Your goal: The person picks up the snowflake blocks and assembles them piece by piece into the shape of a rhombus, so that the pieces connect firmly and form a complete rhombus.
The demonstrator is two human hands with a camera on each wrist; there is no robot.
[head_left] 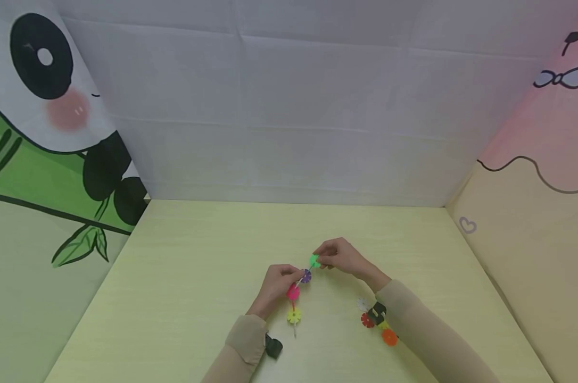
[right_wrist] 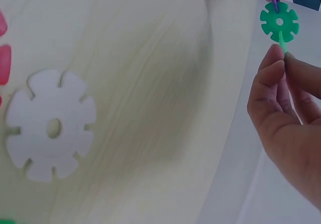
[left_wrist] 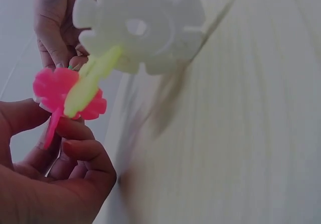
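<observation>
At the middle of the bench (head_left: 174,298), I am watching a chain of notched discs (head_left: 293,292) running between two hands. The left hand (head_left: 272,287) is pinching it around the pink disc (left_wrist: 54,87), thumb and fingers nearly together; I cannot tell exactly which piece it is gripping. The right hand (head_left: 340,256) is pinching a light-green disc (right_wrist: 282,40), seen edge-on, at the upper end beside the green disc (right_wrist: 288,23).

I am judging the joining as well under way: green, purple disc (head_left: 307,276), pink and yellow disc (head_left: 294,316) are already forming one run, with the end white disc (left_wrist: 159,32) finishing the lower end. Near the right sleeve (head_left: 428,324), a loose white disc (right_wrist: 72,126), red disc (head_left: 368,320) and orange disc (head_left: 389,337) are lying apart from the chain, apparently remaining unused.
</observation>
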